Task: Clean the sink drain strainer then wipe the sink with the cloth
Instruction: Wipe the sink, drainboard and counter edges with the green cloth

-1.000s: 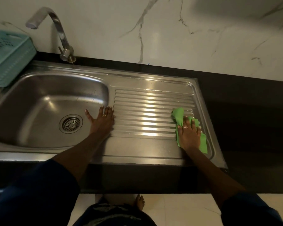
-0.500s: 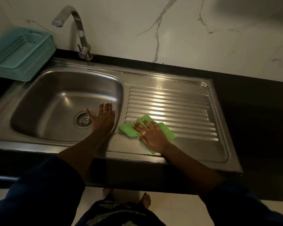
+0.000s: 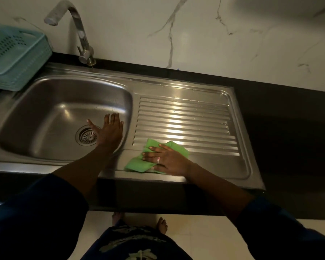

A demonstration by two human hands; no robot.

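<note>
Sitting far off to the left of both hands is a blue-green plastic basket (image 3: 17,57), at the back corner of the dark surface (image 3: 289,119). Next comes the bent metal tap (image 3: 79,34), standing behind the sink bowl (image 3: 45,113) and past the left hand (image 3: 109,133). The round drain strainer (image 3: 87,136) is set in the bottom of the bowl, just to the left of the left hand, whose thumb points out above it. That hand is flat and open, with straight fingers laid on the right side of the bowl, and it holds nothing. A ring shows on one finger. To the right of it lies the green cloth (image 3: 138,164), crumpled on the flat front part of the metal draining board (image 3: 186,117), near its front edge. The right hand (image 3: 167,158) lies flat on top of the cloth and presses it down, with fingers straight and pointing left. The ridges of the board run behind and to the right of this hand. Below both arms, bare feet (image 3: 162,225) stand on the pale floor (image 3: 195,231).
</note>
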